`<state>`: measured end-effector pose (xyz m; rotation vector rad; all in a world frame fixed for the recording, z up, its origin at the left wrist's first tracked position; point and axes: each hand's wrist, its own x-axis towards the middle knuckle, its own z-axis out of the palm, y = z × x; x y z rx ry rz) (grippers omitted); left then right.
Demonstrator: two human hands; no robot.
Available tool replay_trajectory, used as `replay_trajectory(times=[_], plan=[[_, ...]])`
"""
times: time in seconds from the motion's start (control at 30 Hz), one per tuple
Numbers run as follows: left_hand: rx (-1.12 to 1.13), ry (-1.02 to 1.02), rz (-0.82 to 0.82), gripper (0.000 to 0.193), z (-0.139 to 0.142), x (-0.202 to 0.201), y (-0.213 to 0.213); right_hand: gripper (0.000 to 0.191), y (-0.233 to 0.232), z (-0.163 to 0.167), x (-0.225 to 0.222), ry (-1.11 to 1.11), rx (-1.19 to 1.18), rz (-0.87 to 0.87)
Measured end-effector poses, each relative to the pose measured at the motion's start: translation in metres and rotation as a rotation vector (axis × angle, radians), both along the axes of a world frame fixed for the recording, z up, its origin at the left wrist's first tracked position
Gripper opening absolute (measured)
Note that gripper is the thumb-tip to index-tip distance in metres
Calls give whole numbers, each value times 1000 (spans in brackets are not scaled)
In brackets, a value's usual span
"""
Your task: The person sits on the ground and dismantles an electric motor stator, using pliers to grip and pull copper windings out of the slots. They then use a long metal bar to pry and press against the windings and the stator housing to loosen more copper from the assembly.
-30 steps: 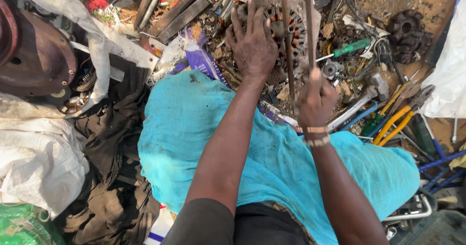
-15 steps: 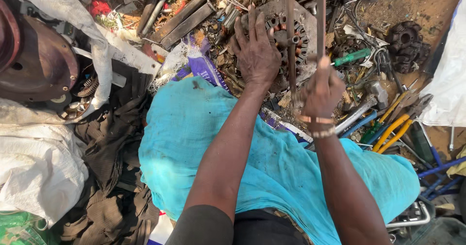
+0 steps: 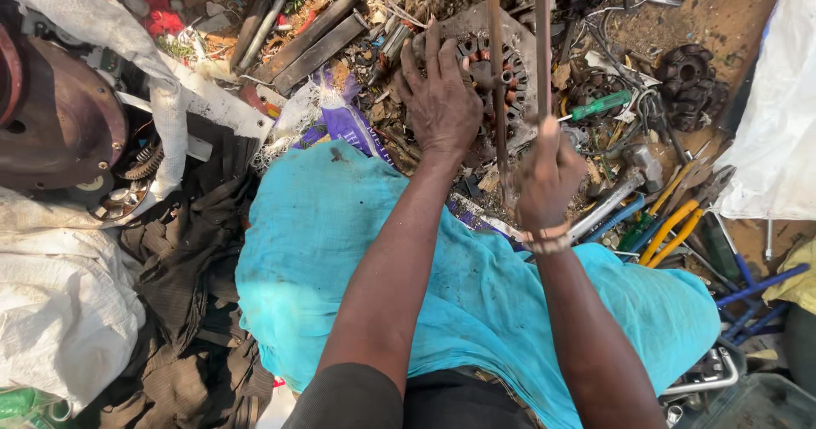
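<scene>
My left hand (image 3: 440, 98) lies flat, fingers spread, on a round rusty metal motor stator (image 3: 503, 51) with copper windings, on the ground past my knees. My right hand (image 3: 548, 174), blurred, is closed around a long thin metal rod (image 3: 541, 38) that stands nearly upright over the stator. A second rusty rod (image 3: 495, 89) stands beside it, its lower end near the stator's edge. A metal bangle (image 3: 544, 240) circles my right wrist. A turquoise cloth (image 3: 340, 259) covers my lap.
Tools lie at the right: a green-handled screwdriver (image 3: 602, 106), a hammer (image 3: 625, 187), yellow-handled pliers (image 3: 676, 225), blue rods (image 3: 756, 289). A dark gear-like part (image 3: 688, 76) sits far right. White sacks (image 3: 51, 310) and a rusty round casing (image 3: 59, 123) crowd the left. Metal bars (image 3: 306, 42) lie behind.
My right hand has shifted slightly on the rod and is blurred with motion. My left hand stays pressed on the stator. The view has tilted a little.
</scene>
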<state>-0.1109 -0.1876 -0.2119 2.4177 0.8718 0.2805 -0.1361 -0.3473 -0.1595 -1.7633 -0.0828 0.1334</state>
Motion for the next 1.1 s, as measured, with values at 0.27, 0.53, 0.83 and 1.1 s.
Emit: replay_trajectory(times=[0.27, 0.53, 0.83, 1.1], plan=[[6, -63, -49, 47, -20, 3, -1, 41, 25, 27, 1, 167, 130, -90], [107, 8, -287, 46, -16, 16, 28, 36, -25, 23, -14, 98, 213, -93], [80, 30, -205, 54, -22, -5, 19, 42, -41, 15, -88, 207, 297, -139], [47, -7, -170, 43, -18, -1, 18, 42, -44, 18, -101, 264, 241, -201]])
